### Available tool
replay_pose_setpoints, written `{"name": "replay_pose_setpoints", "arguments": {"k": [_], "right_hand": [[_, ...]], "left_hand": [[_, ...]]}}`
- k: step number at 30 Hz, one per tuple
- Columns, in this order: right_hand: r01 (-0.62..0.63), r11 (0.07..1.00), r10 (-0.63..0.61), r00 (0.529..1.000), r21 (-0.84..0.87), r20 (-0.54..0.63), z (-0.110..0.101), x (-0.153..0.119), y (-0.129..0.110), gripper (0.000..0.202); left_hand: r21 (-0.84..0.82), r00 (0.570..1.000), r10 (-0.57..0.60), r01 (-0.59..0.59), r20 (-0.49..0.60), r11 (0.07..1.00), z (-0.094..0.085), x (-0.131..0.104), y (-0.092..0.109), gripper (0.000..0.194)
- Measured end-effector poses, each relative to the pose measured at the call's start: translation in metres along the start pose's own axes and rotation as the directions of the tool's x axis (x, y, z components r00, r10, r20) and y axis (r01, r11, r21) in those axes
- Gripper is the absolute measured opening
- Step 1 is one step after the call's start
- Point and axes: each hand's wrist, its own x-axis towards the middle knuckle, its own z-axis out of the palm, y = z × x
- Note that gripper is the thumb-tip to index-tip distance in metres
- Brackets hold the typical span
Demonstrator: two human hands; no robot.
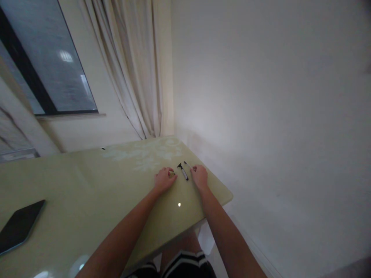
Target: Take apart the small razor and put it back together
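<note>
Pinching a slim stick (188, 165) in right hand (200, 177), some small item (172, 172) in left hand (163, 180); best to keep both low, clear of the razor (183, 173)

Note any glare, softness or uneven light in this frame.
Head view: dim overall, the wall darkening toward the right edge; a bright glare spot on the glossy table, below the razor; a pale reflection in the window; the small item at the left hand too soft to identify.
</note>
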Motion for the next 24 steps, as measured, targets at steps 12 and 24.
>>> {"name": "replay_pose_setpoints", "arguments": {"k": [12,24], "right_hand": [[0.26,0.961,-0.263,0.965,-0.095,-0.015,-0.005,-0.016,-0.026,0.026],[0.317,0.928,-0.298,0.947,-0.195,0.123,-0.004,-0.021,-0.028,0.022]], "left_hand": [[-0.012,0.998,0.067,-0.067,0.011,0.998,-0.004,-0.006,-0.012,0.028],[0.006,0.99,0.061,-0.062,0.127,0.998,-0.013,-0.008,-0.014,0.046]]}}
